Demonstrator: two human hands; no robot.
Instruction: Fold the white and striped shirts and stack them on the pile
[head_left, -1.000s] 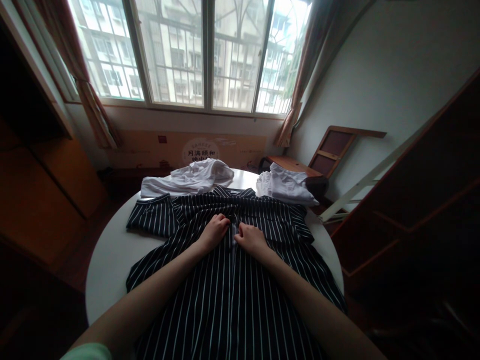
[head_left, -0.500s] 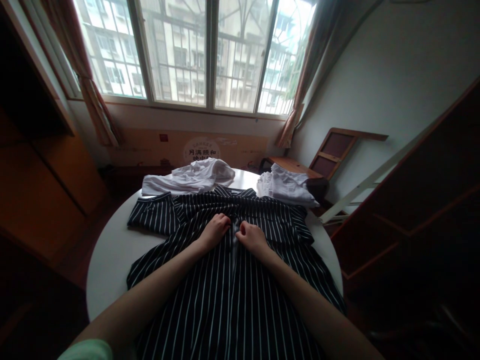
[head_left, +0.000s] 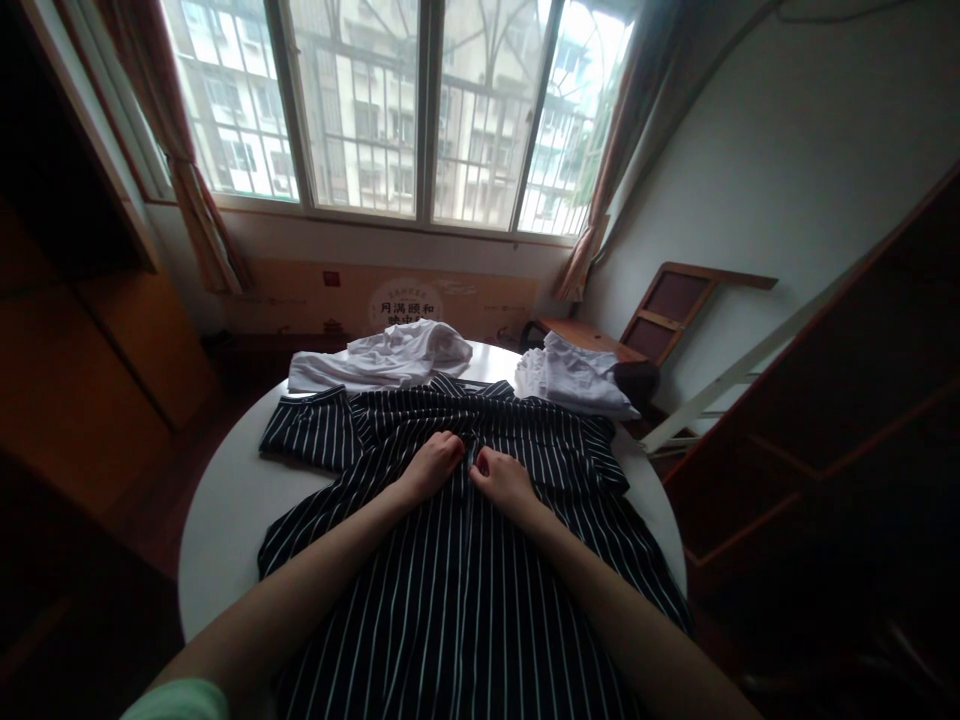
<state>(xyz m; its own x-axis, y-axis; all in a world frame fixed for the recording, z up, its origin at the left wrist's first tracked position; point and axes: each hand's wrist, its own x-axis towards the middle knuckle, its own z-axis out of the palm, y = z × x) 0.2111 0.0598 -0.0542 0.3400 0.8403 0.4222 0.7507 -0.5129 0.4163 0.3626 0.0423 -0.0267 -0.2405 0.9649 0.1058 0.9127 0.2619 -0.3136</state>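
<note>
As the striped garment [head_left: 469,610] lies flat, left fingers [head_left: 453,447] and right fingers [head_left: 481,466] pinch it.

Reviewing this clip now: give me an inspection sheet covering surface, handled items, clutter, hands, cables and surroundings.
Surface: round white table, largely covered by cloth.
Handled items: black-and-white striped garment, spread with collar toward the window, running out at the picture's bottom.
Clutter: crumpled white cloth at far left; white cloth pile at far right.
Hands: left hand and right hand side by side at the garment's front, fingers curled; exact grip hidden.
Cables: thin dark line high on the wall, possibly one; unclear.
Surroundings: curtains, printed panel, wooden chair.
</note>
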